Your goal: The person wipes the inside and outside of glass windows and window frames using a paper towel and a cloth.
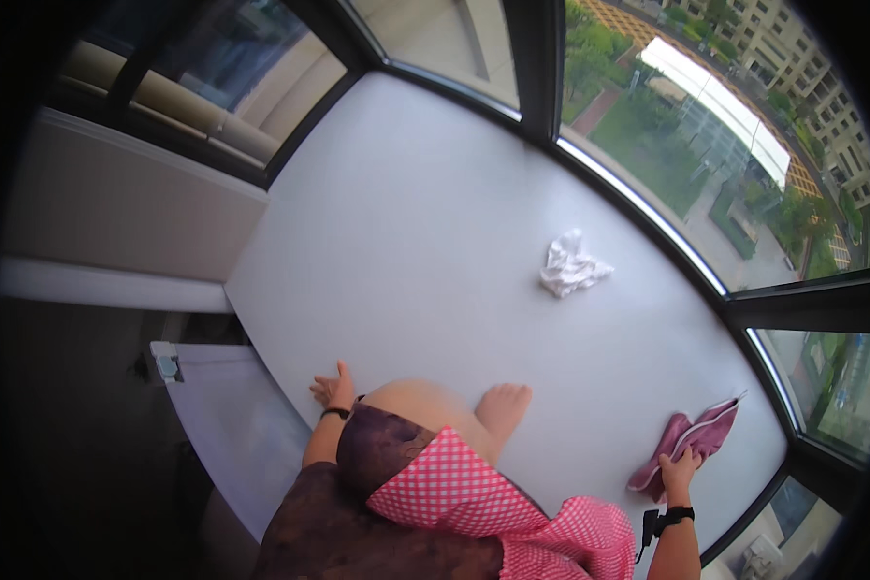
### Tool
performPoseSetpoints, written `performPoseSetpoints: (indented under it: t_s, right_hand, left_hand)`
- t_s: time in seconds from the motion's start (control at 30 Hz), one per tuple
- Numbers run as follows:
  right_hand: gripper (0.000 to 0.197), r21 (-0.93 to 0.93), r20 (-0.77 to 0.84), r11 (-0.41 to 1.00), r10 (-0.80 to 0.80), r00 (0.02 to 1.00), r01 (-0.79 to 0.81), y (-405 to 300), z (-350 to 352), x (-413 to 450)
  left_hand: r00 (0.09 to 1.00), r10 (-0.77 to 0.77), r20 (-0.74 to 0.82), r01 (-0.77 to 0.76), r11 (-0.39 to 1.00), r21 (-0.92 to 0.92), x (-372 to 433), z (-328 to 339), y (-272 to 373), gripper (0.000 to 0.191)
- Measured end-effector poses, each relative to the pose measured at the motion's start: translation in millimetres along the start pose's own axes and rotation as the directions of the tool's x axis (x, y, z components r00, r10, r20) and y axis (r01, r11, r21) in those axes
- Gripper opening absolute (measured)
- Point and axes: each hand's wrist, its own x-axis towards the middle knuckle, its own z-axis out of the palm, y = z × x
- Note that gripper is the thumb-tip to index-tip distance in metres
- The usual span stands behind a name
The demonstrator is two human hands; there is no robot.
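Note:
My right hand (678, 470) grips a folded mauve cloth (710, 438) with pale edging, at the right side of the broad white window ledge (420, 232). On the other side of my bent knee, my left hand (333, 388) has its fingers spread and holds nothing. Whether it touches the ledge I cannot tell. A crumpled white cloth or tissue (573, 264) lies farther out, towards the window. My bare foot (506, 407) rests on the ledge between my hands. A pink and white checked apron (449, 486) drapes over my lap.
Dark-framed window panes (681, 145) border the ledge at the back and right, with trees and buildings far below. A beige wall panel (138, 196) stands at left. Below it, beside the ledge edge, is a pale flat panel (225, 399) with a corner fitting, above a dark floor.

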Motion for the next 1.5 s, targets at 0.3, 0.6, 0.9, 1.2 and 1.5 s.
performPoseSetpoints:
  t_s: [0.3,0.6,0.9,1.2,1.5]
  right_hand:
    - [0.049,-0.154,-0.066,0.985,-0.083,0.994,0.072,-56.6,-76.3,22.2]
    - [0.053,-0.24,-0.256,0.955,0.11,0.96,-0.174,-86.0,-238.8,-26.1]
    - [0.053,-0.14,-0.397,0.974,0.109,0.911,-0.177,-108.4,-236.1,-32.1]
    - [0.056,0.197,-0.446,0.98,0.124,0.886,-0.037,-148.6,-149.3,-18.5]
    - [0.066,0.166,-0.519,0.986,0.099,0.849,-0.013,-188.3,-150.0,-6.1]
  left_hand:
    - [0.936,-0.268,-0.227,0.339,0.857,0.389,32.6,75.9,-44.1,0.094]
    - [0.946,-0.255,-0.198,0.316,0.862,0.396,27.3,69.2,-20.1,0.094]
    - [0.939,-0.295,-0.178,0.342,0.861,0.376,20.1,51.5,-16.3,0.095]
    - [0.94,-0.325,-0.103,0.341,0.88,0.332,17.8,25.1,1.4,0.093]
    - [0.951,-0.301,-0.074,0.308,0.891,0.334,16.2,17.5,4.0,0.093]
